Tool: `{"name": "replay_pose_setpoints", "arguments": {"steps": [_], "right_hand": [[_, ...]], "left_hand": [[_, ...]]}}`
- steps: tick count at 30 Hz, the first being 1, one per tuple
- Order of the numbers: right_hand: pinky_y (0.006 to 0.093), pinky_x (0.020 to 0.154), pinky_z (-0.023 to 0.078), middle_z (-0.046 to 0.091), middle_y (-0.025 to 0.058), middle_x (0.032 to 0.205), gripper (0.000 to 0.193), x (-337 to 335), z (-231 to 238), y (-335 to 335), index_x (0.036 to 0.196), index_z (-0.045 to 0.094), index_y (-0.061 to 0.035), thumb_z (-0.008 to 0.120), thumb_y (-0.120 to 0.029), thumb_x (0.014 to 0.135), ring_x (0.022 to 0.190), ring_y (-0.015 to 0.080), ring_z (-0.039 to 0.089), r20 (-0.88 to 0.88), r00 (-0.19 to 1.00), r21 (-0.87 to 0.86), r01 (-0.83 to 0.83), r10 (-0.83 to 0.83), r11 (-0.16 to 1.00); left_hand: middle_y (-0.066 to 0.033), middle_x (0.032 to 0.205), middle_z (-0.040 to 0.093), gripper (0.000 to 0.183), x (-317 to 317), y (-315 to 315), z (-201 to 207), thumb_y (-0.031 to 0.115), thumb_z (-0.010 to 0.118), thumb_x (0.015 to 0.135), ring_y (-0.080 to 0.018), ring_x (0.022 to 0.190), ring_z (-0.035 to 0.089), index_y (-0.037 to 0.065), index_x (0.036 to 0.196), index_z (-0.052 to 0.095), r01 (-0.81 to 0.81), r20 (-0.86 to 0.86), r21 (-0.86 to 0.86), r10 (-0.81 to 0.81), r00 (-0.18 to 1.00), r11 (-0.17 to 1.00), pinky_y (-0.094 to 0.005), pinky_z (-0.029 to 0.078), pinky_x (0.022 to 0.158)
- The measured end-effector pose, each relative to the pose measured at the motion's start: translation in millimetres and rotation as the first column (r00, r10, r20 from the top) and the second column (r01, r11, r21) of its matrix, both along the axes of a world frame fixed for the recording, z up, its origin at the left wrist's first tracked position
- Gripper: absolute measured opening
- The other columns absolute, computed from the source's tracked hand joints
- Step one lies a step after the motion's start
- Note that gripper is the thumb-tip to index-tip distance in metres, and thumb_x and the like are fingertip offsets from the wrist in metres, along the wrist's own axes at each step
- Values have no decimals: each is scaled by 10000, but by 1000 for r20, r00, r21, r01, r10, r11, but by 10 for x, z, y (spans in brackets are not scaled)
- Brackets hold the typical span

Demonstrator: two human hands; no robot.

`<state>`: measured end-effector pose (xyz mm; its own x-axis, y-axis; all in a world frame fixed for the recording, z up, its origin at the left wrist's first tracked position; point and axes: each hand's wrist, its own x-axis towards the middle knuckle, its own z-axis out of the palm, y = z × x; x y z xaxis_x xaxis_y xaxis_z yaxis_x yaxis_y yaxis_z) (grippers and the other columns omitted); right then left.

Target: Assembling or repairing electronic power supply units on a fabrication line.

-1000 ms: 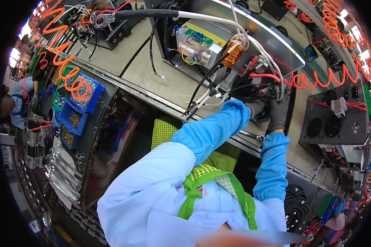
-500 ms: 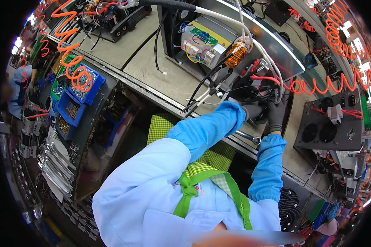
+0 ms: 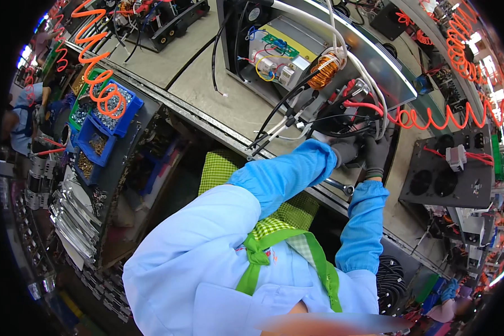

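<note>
Both my hands, in dark grey gloves, work close together at the near right corner of an open metal equipment case (image 3: 395, 81). My left hand (image 3: 345, 152) is curled under a bundle of black cables (image 3: 341, 119). Right beside it, my right hand (image 3: 375, 153) reaches in with bent fingers. Cables and case parts hide the fingertips, so what they hold cannot be made out. Red cables (image 3: 357, 105) and thick white cables (image 3: 368, 75) run just beyond. A copper-wound coil (image 3: 323, 73) sits farther inside the case. Near my right wrist, a metal wrench (image 3: 338, 185) lies at the bench edge.
Blue bins of screws (image 3: 117, 106) stand at left, beneath an orange coiled air hose (image 3: 89, 42). A dark panel with fans (image 3: 445, 168) is at right. Another orange hose (image 3: 431, 120) stretches across the right. A second unit (image 3: 162, 28) stands at the far left of the bench (image 3: 199, 84).
A thin pale wire or tie near my left hand has shifted. The view has tilted slightly. Both hands stay in nearly the same place at the case corner.
</note>
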<state>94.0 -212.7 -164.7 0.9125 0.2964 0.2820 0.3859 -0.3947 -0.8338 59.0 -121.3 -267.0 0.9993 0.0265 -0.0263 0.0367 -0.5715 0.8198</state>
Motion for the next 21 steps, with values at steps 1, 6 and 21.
{"name": "replay_pose_setpoints", "arguments": {"steps": [1,6,21], "right_hand": [[360,785,436,541,156,1026,258,-14,24,-1,861,623,35,625,-152,685,925,277,538,47,999,-16,2,-1,1000],[358,794,433,538,155,1023,265,-115,111,33,876,621,34,626,-151,687,928,273,537,68,998,-30,15,-13,999],[369,867,411,554,170,1046,247,-44,36,-9,841,641,12,637,-173,677,1009,295,505,65,998,-16,-4,5,1000]], "left_hand": [[-205,1008,633,452,8,4,-3,402,406,902,-344,938,618,84,1207,507,-2,5,-3,2,1000,1000,-432,474,814],[-192,1074,619,451,41,121,135,412,384,906,-301,964,605,88,1157,574,-128,-90,-467,97,991,875,-408,440,855],[-188,1073,623,423,-99,68,244,384,410,917,-341,1009,592,103,1216,515,-101,-14,-261,101,995,960,-433,447,870]]}}
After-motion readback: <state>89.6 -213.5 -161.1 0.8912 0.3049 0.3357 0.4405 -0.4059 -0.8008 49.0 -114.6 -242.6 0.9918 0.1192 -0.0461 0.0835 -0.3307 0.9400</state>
